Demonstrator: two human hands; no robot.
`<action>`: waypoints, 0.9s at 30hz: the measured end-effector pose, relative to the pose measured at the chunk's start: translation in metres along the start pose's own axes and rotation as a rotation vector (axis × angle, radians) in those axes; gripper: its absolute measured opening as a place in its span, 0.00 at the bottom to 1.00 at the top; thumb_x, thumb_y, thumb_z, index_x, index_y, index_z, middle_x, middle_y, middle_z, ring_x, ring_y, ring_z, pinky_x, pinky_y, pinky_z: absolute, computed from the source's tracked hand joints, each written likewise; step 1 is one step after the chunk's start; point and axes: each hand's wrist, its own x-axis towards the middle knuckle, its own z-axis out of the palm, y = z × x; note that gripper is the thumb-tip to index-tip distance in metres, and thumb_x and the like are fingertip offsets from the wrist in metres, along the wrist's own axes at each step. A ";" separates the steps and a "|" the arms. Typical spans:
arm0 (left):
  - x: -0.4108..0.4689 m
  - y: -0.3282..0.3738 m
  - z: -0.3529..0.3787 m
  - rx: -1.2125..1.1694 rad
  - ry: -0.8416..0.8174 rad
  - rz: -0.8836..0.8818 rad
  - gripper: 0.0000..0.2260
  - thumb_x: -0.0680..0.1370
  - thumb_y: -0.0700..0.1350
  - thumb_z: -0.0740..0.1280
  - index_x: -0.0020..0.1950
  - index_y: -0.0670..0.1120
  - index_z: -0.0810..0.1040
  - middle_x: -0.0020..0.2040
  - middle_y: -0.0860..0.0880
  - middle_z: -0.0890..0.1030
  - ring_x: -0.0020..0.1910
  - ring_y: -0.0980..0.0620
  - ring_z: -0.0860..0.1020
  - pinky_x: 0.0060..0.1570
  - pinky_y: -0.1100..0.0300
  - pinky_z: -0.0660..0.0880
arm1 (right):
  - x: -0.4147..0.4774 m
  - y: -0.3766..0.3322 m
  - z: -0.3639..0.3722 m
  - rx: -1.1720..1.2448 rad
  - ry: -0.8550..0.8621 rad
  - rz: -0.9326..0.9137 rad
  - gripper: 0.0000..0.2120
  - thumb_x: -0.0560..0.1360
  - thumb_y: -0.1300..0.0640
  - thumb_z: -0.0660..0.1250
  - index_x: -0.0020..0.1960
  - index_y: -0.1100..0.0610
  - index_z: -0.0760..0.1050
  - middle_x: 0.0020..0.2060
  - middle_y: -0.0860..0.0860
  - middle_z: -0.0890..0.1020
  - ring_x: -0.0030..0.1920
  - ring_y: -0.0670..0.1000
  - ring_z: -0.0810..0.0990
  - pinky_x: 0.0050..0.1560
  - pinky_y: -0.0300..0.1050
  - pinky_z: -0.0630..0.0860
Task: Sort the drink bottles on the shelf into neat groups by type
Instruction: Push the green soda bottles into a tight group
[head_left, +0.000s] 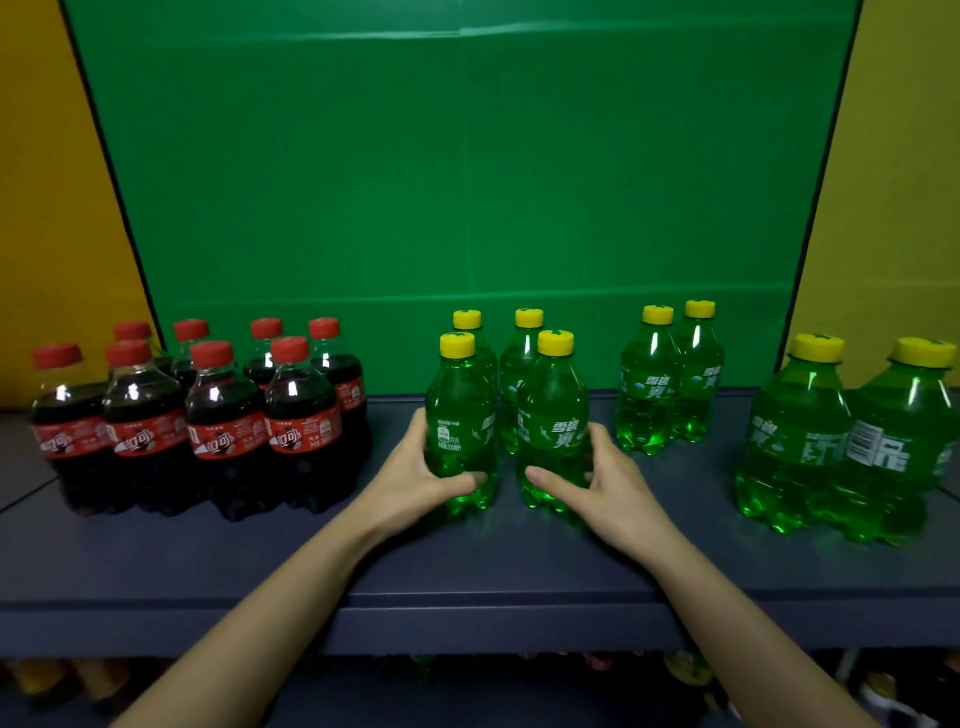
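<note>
Left hand's (410, 470) fingers partly hidden behind green bottle (460, 410).

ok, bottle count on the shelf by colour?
cola bottles, red caps: 8
green bottles, yellow caps: 8
total: 16

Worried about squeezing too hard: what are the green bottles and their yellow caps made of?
Green bottles: seemingly glossy, see-through tinted plastic; highlights streak the shoulders and liquid shows through. Yellow caps: opaque, duller plastic, probably; no sharp glints.
</note>
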 end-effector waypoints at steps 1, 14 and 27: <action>0.001 -0.001 0.000 0.016 0.039 -0.011 0.34 0.63 0.44 0.79 0.62 0.56 0.65 0.58 0.60 0.75 0.55 0.68 0.74 0.52 0.74 0.70 | 0.000 0.001 0.000 -0.008 -0.003 -0.001 0.25 0.69 0.44 0.70 0.59 0.50 0.63 0.55 0.44 0.72 0.58 0.48 0.72 0.58 0.44 0.69; 0.003 -0.005 -0.005 0.026 0.128 -0.015 0.29 0.62 0.43 0.78 0.59 0.46 0.71 0.53 0.51 0.80 0.50 0.59 0.79 0.48 0.72 0.73 | -0.002 0.005 0.001 0.025 0.012 -0.059 0.33 0.70 0.48 0.71 0.69 0.53 0.59 0.61 0.46 0.70 0.61 0.46 0.68 0.64 0.45 0.67; -0.001 -0.006 -0.004 0.024 0.065 0.062 0.21 0.67 0.40 0.75 0.58 0.47 0.73 0.53 0.52 0.80 0.49 0.66 0.78 0.54 0.70 0.74 | 0.004 0.006 0.007 -0.074 0.040 -0.101 0.37 0.69 0.44 0.70 0.71 0.54 0.58 0.65 0.49 0.70 0.64 0.50 0.71 0.64 0.52 0.71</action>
